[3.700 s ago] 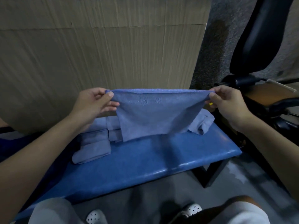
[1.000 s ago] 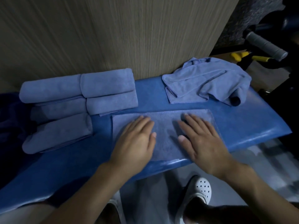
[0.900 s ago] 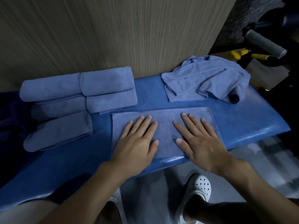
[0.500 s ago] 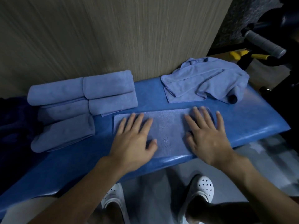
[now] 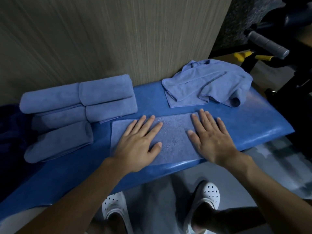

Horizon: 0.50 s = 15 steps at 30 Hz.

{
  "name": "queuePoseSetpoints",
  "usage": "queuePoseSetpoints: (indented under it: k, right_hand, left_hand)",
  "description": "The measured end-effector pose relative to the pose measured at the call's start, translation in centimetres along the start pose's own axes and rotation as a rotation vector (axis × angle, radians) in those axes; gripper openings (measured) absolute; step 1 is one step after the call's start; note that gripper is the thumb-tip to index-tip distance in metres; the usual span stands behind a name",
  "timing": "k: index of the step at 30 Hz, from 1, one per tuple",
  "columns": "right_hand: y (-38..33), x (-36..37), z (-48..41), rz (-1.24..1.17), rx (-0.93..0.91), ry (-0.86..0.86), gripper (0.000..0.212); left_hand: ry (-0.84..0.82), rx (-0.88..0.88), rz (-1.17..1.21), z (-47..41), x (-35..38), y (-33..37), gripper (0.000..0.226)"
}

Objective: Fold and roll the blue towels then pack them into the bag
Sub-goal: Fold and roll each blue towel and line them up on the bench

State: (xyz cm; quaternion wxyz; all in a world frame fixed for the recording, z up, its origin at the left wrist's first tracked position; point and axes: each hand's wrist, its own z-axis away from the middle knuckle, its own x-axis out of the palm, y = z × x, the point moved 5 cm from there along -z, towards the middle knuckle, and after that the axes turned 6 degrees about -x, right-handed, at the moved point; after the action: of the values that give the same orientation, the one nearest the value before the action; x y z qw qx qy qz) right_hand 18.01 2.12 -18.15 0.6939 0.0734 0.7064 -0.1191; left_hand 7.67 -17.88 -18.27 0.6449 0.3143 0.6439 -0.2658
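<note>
Rolls [image 5: 77,105] of blue towel sit stacked at left on bench [image 5: 253,120], probably parked clear of the working spot. Dark shape at far left edge may be the bag; cannot tell. Left hand [image 5: 138,142] and right hand [image 5: 211,137], fingers straight and spread, gripping nothing, press folded towel [image 5: 173,135] flat at bench front, likely smoothing before rolling. Unfolded towels [image 5: 207,83] heaped right, likely awaiting their turn.

Folded towel [image 5: 175,137] flat at bench [image 5: 253,125] front edge; rolled towels [image 5: 81,105] stacked left; crumpled towel heap [image 5: 207,83] behind, right

Matt terry-cloth towel [image 5: 175,132] on a glossy, smooth vinyl-looking bench [image 5: 253,125].
</note>
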Motion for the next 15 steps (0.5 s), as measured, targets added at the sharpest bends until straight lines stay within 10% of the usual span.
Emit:
queuePoseSetpoints:
  k: [15]
  right_hand:
    - [-2.9, -3.5, 3.3, 0.064, -0.071, 0.1, 0.049]
  left_hand:
    - [-0.169, -0.156, -0.11, 3.6, -1.1, -1.8, 0.073]
